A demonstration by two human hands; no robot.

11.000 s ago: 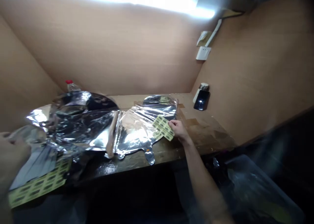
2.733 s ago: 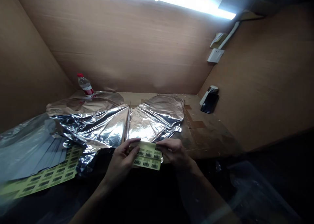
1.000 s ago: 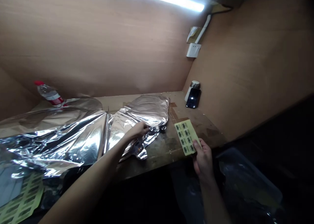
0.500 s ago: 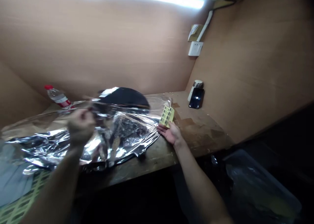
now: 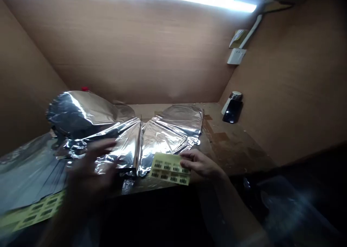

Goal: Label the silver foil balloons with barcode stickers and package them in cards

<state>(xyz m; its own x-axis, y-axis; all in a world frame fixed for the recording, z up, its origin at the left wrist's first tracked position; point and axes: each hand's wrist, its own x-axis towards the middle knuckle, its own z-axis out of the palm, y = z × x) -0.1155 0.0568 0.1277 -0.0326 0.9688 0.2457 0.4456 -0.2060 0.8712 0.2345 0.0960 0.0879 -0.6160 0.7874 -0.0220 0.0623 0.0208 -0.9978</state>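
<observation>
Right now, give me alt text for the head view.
The person's right hand holds a yellow barcode-label sheet at the front of a worktable spread with silver foil; the left hand is motion-blurred. At the right, a smartphone sits before a silver-capped flask.

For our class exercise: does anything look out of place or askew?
Yes: the shiny silver foil pile bulges at left but lies flatter at right; the black rectangular phone seems propped askew against the white, silver-lidded flask.

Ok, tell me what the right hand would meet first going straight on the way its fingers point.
Beyond the barcode sheet in its grip, the right hand would probably meet the silver foil first, though depth is unclear; it might pass above.
</observation>
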